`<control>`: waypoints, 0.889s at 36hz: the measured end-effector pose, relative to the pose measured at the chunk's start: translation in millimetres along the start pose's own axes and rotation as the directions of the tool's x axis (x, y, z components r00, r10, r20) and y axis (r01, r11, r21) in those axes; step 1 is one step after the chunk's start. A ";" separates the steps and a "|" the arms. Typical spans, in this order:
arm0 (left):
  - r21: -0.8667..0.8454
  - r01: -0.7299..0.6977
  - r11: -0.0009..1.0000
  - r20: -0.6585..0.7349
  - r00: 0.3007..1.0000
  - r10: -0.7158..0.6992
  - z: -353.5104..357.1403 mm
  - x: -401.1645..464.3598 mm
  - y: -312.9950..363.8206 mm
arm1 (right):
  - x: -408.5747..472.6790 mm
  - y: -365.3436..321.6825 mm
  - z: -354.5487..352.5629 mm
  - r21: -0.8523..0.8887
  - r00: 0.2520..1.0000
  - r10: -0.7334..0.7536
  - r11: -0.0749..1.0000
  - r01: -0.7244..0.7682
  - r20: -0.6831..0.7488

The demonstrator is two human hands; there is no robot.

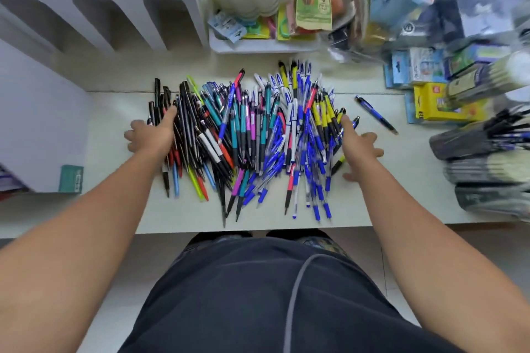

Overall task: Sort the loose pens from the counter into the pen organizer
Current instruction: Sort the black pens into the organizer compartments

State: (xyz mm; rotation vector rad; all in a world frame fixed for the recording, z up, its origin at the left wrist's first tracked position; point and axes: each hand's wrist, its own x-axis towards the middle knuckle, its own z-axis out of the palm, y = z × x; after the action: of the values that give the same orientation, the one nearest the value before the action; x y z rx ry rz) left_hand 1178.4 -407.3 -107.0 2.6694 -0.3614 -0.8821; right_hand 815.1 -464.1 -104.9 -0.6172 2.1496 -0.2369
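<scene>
My left hand (152, 135) lies palm-down at the left edge of the pen pile (246, 135), forefinger stretched forward over the black pens (186, 117), the other fingers spread and relaxed; it grips nothing. My right hand (360, 149) mirrors it at the right edge, forefinger reaching in among the yellow pens (325, 117), the remaining fingers splayed flat toward the bare counter (372, 203), likewise holding nothing. Both forearms run straight out from my body, bracketing the heap.

The pile sits mid-counter, roughly fanned: black pens at left, teal and pink in the middle, blue and white ones toward the right. One blue pen (375, 114) lies alone, apart from the heap, beyond my right hand.

The white organizer (109, 20) with its arched slots stands at the back left; I cannot see into the slots. To the right, boxed and bagged stationery (447, 89) is smeared by blur, and its labels are unreadable. The bundles at the far right edge are cut off. Where my fingertips meet the pens, the pens hide them.
</scene>
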 end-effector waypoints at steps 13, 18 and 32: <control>0.102 -0.152 0.983 0.129 0.982 0.138 31.9 -16.6 20.3 | -36.0 -53.0 74.6 -0.157 0.977 -0.205 0.965 0.212 0.063; 0.079 -0.189 0.979 0.166 0.971 0.174 39.3 -22.6 27.9 | -38.8 -62.5 78.3 -0.231 0.965 -0.230 0.940 0.253 0.124; 0.106 -0.473 0.875 0.168 0.875 0.453 -0.9 7.3 -7.7 | 44.2 -32.1 -3.5 -0.600 0.890 -0.454 0.722 0.343 -0.038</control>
State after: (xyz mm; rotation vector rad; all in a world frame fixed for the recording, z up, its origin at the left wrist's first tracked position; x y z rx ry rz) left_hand 1185.7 -402.4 -113.1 2.4717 -1.0875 -0.9088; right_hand 801.1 -514.4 -121.4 -1.4823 2.2381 0.1603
